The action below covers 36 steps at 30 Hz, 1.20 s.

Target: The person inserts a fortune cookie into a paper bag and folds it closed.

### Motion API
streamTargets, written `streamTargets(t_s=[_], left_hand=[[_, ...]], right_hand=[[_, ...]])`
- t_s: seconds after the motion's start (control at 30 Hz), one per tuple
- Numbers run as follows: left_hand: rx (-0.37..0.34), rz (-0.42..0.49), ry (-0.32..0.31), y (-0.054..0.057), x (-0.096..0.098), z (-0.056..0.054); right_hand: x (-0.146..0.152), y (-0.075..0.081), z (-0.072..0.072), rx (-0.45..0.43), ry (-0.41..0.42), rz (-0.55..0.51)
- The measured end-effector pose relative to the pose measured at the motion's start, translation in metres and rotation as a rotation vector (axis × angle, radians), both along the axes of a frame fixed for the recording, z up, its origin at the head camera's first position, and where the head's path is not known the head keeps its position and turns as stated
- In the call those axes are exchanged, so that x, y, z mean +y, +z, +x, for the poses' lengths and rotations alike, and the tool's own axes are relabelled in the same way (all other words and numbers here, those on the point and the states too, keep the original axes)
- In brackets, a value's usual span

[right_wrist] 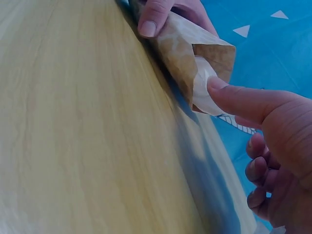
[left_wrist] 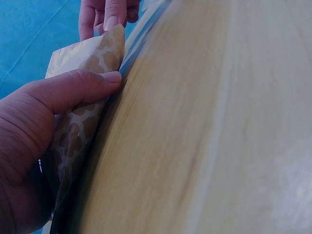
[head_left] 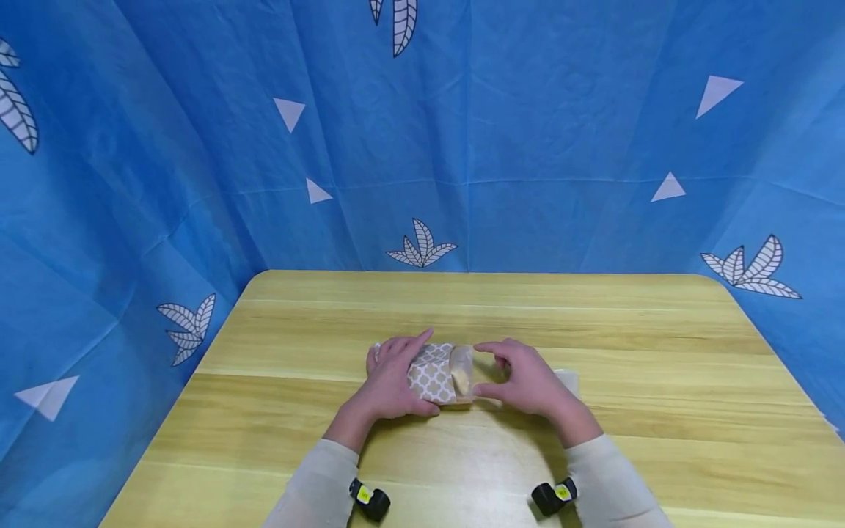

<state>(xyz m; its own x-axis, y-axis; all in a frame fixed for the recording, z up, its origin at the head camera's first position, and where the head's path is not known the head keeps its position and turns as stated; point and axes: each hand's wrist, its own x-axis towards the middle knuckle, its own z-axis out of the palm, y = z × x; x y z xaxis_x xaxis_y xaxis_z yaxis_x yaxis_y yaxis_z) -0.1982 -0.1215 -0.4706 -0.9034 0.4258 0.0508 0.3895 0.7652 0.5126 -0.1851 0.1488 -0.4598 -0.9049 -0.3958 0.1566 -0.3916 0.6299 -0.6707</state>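
Observation:
A brown paper bag (head_left: 432,374) with a white lattice pattern lies on its side on the table, mouth facing right. My left hand (head_left: 392,378) grips it across the body, with the thumb along the near side, as the left wrist view shows. A whitish, partly see-through packet (head_left: 462,367) with something cream-coloured in it sits in the mouth, its inner part hidden by the paper. At that mouth my right hand (head_left: 528,378) holds the packet's outer end between thumb and index finger. Its thumb presses the white surface (right_wrist: 204,90) in the right wrist view; the other fingers are curled.
A pale flat item (head_left: 568,380) lies on the wooden table (head_left: 627,323), partly covered by the right wrist. Blue patterned cloth (head_left: 528,147) hangs behind the table's far edge and along its sides. Black wrist cameras sit on both forearms.

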Motion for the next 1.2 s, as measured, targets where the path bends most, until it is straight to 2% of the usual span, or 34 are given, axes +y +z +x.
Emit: streamTargets(t_s=[0.67, 0.9, 1.2], left_hand=[[0.007, -0.010, -0.006, 0.000, 0.000, -0.001], [0.006, -0.013, -0.009, 0.000, 0.001, -0.001], [-0.002, 0.005, -0.001, 0.001, 0.001, 0.000]], right_hand=[[-0.021, -0.010, -0.007, 0.049, 0.035, 0.019], [-0.023, -0.010, -0.006, 0.025, 0.071, 0.024], [-0.012, -0.001, -0.001, 0.042, 0.005, -0.001]])
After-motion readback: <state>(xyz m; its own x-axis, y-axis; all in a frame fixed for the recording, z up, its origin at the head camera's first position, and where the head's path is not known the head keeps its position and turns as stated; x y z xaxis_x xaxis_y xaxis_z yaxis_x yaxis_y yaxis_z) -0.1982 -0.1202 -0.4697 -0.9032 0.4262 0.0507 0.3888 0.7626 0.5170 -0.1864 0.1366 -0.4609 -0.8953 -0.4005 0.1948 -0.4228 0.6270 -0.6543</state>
